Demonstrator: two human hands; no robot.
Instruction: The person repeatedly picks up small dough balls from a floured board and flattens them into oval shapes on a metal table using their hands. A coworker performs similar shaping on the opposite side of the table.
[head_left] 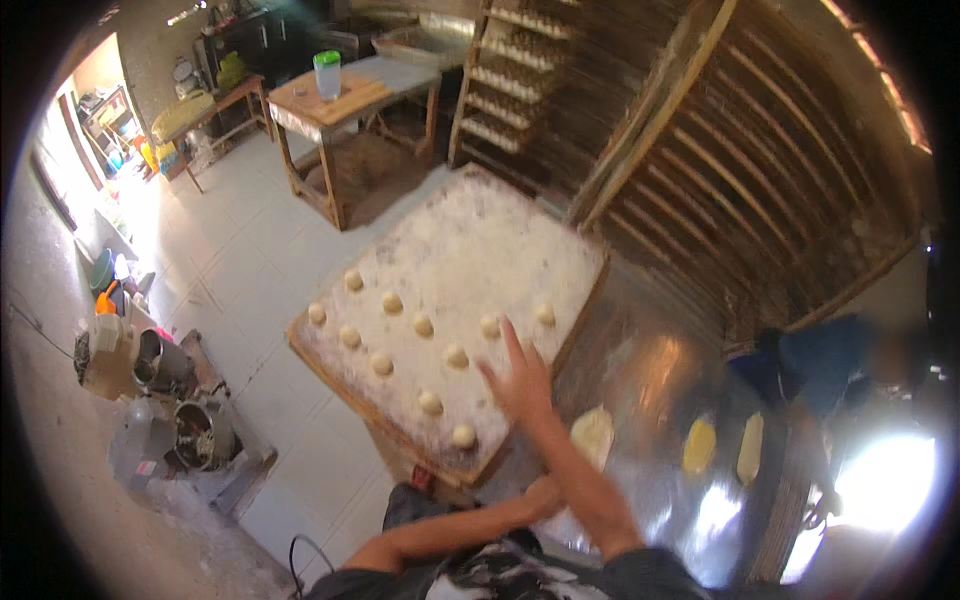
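Observation:
Several round balls of pale dough (423,325) lie spaced apart on a large floured wooden board (480,230). Over the board's near right part reaches my right hand (522,388), its fingers spread and nothing visible in them. Its index finger points up beside one dough ball (490,326); whether it touches that ball I cannot tell. Another ball (456,357) lies just left of the thumb. Low in front of my body, my left hand (545,496) sits at the metal table's edge, partly behind my right forearm, with its fingers hidden.
On the shiny metal table (640,400) to the right lie flattened dough pieces (699,446). A person (815,365) stands beyond it. Slatted wooden racks (740,150) lean at the back. A small table (365,90) carries a green-lidded container (328,75). Machines with metal bowls (205,435) stand left.

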